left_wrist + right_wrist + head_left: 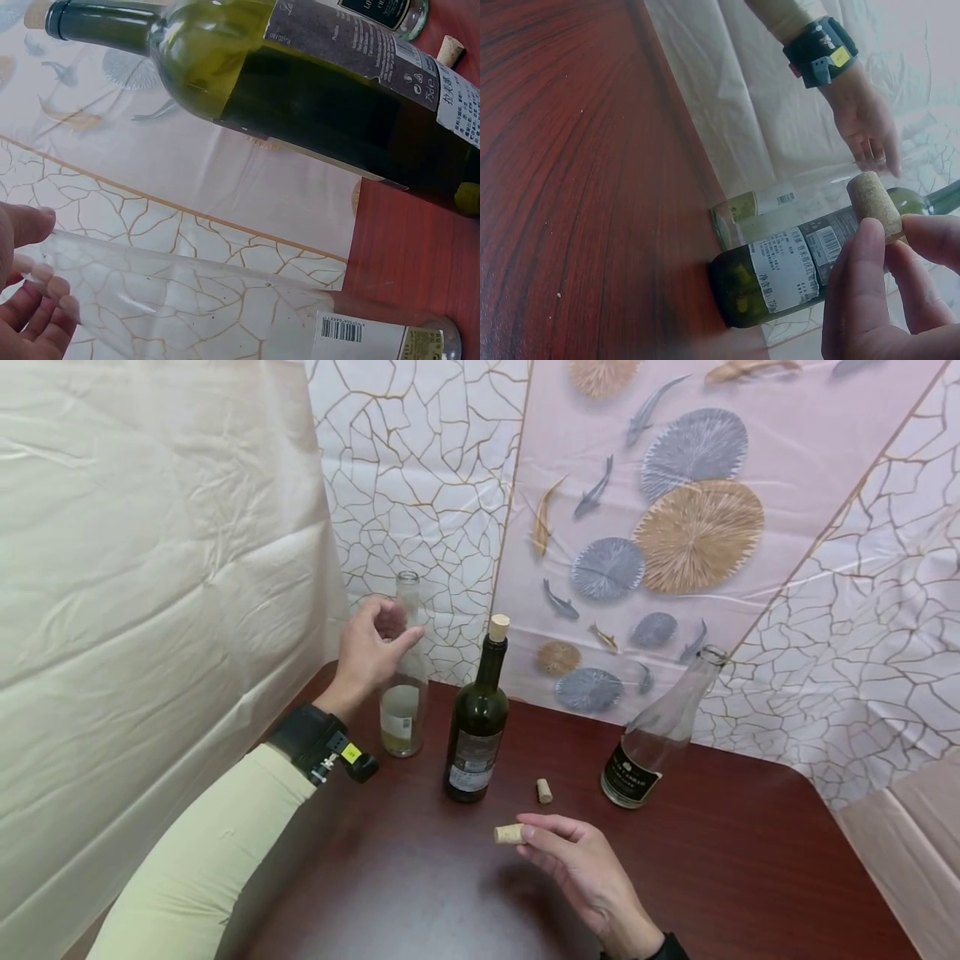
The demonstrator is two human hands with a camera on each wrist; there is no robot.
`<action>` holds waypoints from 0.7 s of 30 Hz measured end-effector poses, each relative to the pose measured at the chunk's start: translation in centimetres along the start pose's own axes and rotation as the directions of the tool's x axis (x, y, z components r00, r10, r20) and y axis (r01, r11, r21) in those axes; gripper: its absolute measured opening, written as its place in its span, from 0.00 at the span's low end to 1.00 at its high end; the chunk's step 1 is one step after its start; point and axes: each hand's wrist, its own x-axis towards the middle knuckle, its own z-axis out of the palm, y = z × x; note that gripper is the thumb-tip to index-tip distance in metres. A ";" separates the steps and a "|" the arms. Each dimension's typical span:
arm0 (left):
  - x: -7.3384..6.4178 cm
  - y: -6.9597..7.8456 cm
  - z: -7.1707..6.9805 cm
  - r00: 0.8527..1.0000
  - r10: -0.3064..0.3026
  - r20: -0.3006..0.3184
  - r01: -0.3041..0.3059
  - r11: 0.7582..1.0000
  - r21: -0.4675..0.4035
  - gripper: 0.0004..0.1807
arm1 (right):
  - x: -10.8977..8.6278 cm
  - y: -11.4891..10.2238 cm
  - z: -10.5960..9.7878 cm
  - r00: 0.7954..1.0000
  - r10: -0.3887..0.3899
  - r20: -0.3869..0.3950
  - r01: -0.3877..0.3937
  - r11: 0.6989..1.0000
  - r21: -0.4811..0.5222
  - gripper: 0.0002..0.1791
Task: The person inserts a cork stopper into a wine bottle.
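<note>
On the left, my left hand (370, 645) is at the neck of a clear glass bottle (401, 714), its thumb on one side and its curled fingers on the other. The bottle stands upright with an open mouth and a white label (360, 337). My right hand (581, 870) pinches a cork (509, 834) between thumb and fingertips, above the table in front of the bottles. In the right wrist view, the cork (874, 204) overlaps the dark green wine bottle (478, 714). That bottle stands upright, with another cork (498, 627) in its mouth.
A loose cork (544, 791) lies on the dark red wooden table (720, 860), right of the green bottle. Farther right stands a second clear bottle (636, 772) with a black label and open mouth. Patterned cloth (427, 468) hangs behind the table, and pale cloth (165, 568) along its left.
</note>
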 end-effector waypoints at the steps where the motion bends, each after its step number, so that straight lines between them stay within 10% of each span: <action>1: -0.1 0.1 -0.1 1.000 0.001 0.001 -0.001 1.000 0.002 0.22 | 0.0 0.0 0.1 1.000 -0.001 0.000 0.001 1.000 0.001 0.18; 21: -3.0 1.2 -1.0 0.999 0.047 0.024 -0.047 0.999 -0.012 0.22 | 0.0 0.1 0.2 1.000 0.014 -0.012 -0.014 1.000 0.006 0.19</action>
